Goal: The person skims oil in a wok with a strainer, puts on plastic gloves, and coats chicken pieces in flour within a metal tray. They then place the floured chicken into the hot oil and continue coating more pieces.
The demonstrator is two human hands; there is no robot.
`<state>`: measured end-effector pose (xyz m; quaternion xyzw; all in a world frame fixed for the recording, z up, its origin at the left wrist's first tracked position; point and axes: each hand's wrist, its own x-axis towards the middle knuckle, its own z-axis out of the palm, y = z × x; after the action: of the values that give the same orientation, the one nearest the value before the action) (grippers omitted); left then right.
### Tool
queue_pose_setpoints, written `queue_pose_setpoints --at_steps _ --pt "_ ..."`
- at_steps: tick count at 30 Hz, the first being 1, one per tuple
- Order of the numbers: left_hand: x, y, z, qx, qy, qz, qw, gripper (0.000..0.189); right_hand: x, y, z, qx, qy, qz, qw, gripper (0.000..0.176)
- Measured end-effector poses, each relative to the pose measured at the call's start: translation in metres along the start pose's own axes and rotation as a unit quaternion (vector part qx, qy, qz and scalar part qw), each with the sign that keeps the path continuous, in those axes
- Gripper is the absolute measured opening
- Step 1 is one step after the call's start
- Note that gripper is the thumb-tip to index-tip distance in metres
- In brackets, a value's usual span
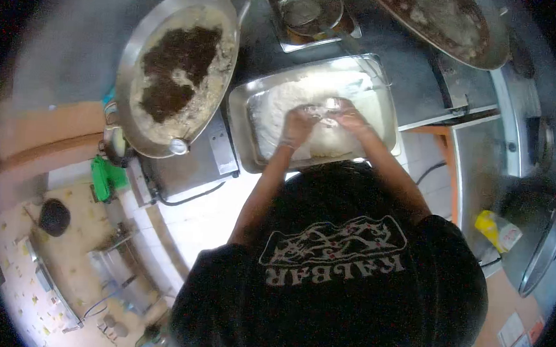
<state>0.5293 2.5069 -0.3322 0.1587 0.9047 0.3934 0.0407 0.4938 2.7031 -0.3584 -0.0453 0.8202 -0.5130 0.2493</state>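
Observation:
Both hands are over a rectangular metal tray (pixel 242 141) that holds white powder, like flour (pixel 279 105). My left hand (pixel 299 125) is on the left side of the tray's middle, its fingers bent inward and dusted white. Close to it on the right, my right hand (pixel 350 117) has its fingers curled toward the left one. Small whitish pieces (pixel 329 122) show between the fingertips, too blurred to make out. Both hands' fingers look closed on something I cannot name.
A large oval pan (pixel 125 91) with dark contents in pale liquid stands at the left. Another big pan (pixel 496 56) is at the upper right. Behind the tray sits a square metal container (pixel 292 46). A green cloth-like item (pixel 104 179) lies lower left, a yellow packet (pixel 496 231) right.

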Motion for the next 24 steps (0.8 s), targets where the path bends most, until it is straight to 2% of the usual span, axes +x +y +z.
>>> queue_pose_setpoints --at_steps 2,3,4,5,6,7,9,11,13,14,15,16,17,18,19,20,22,23,24 --pt "-0.007 -0.009 -0.007 -0.106 -0.006 -0.075 0.991 0.031 0.021 0.058 0.005 0.101 -0.017 -0.013 0.995 0.070" --pt "-0.010 -0.017 -0.009 -0.158 -0.005 -0.112 0.981 0.031 0.029 0.069 0.003 0.019 0.004 -0.043 0.999 0.070" --pt "-0.014 -0.033 -0.004 -0.022 -0.035 -0.022 0.999 0.022 0.036 0.080 0.001 -0.064 0.030 -0.070 0.995 0.070" --pt "-0.022 -0.056 0.010 0.117 -0.064 0.064 0.989 0.020 0.038 0.079 0.001 -0.275 0.088 -0.118 0.950 0.070" --pt "-0.031 -0.078 0.025 0.253 -0.094 0.145 0.952 0.025 0.037 0.077 0.003 -0.470 0.147 -0.161 0.856 0.070" --pt "-0.046 -0.101 0.039 0.234 -0.081 0.154 0.957 0.026 0.025 0.070 0.005 -0.406 0.125 -0.105 0.899 0.070" --pt "-0.078 -0.140 0.071 0.196 -0.054 0.181 0.962 0.027 0.030 0.091 0.027 -0.444 0.142 -0.151 0.872 0.070" --pt "-0.083 -0.138 0.074 0.000 -0.040 0.104 0.994 0.030 0.035 0.113 0.046 -0.484 0.133 -0.214 0.838 0.070" --pt "-0.065 -0.088 0.028 0.091 -0.156 -0.056 0.982 0.030 0.033 0.131 0.066 -0.522 0.095 -0.295 0.795 0.070" --pt "-0.051 -0.056 0.001 0.143 -0.217 -0.114 0.959 0.031 0.033 0.137 0.073 -0.540 0.076 -0.335 0.768 0.070" --pt "-0.039 -0.030 -0.028 0.177 -0.244 -0.132 0.944 0.031 0.033 0.139 0.078 -0.558 0.058 -0.373 0.739 0.069" --pt "-0.029 -0.003 -0.060 0.194 -0.249 -0.129 0.940 0.032 0.029 0.133 0.079 -0.547 0.022 -0.386 0.743 0.068" --pt "-0.029 0.014 -0.099 0.203 -0.215 -0.069 0.953 0.030 0.025 0.127 0.081 -0.534 -0.014 -0.398 0.746 0.066" --pt "-0.029 0.031 -0.138 0.217 -0.178 -0.009 0.960 0.028 0.013 0.109 0.073 -0.491 -0.070 -0.381 0.780 0.064" --pt "-0.024 0.028 -0.166 0.045 -0.117 -0.068 0.990 0.026 0.007 0.091 0.066 -0.446 -0.125 -0.361 0.809 0.061" --pt "-0.018 0.032 -0.197 -0.108 -0.081 -0.099 0.986 0.025 0.004 0.077 0.060 -0.450 -0.148 -0.334 0.815 0.061" --pt "-0.007 0.057 -0.262 -0.382 -0.021 -0.114 0.917 0.022 -0.008 0.053 0.054 -0.455 -0.199 -0.276 0.823 0.060" --pt "0.002 0.085 -0.288 -0.189 0.006 -0.222 0.957 0.024 -0.013 0.044 0.051 -0.457 -0.224 -0.246 0.825 0.059" --pt "0.009 0.099 -0.308 0.014 0.033 -0.320 0.947 0.025 -0.015 0.037 0.047 -0.460 -0.248 -0.217 0.825 0.059"
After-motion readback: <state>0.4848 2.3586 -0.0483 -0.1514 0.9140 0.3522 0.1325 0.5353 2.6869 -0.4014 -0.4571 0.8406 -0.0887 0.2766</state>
